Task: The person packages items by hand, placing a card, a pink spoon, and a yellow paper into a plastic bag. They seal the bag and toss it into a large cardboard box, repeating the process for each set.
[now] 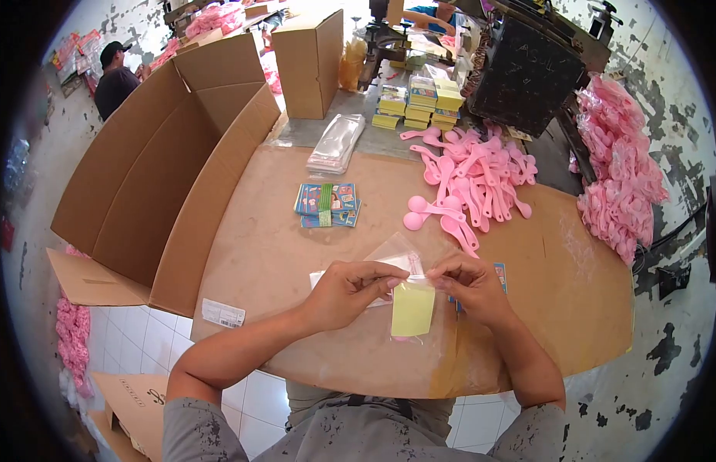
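Note:
Both hands pinch the top edge of a small clear bag point(411, 310) with a yellow-green card inside; a bit of pink shows at its bottom. My left hand point(356, 291) is closed on the bag's left corner, my right hand point(475, 286) on its right corner. Behind them lie clear plastic bags point(396, 250) and something white. Part of a blue printed card point(500, 274) shows beside my right hand. Further up the table are a banded stack of blue cards point(326, 202) and a pile of pink spoons point(481, 173).
A large open cardboard box point(181, 215) stands left of the cardboard-covered table point(296, 339). Toward the back are a stack of clear bags point(335, 145), card stacks point(419, 100), an upright box point(308, 65) and a black machine point(523, 73). A person point(118, 81) is at the far left.

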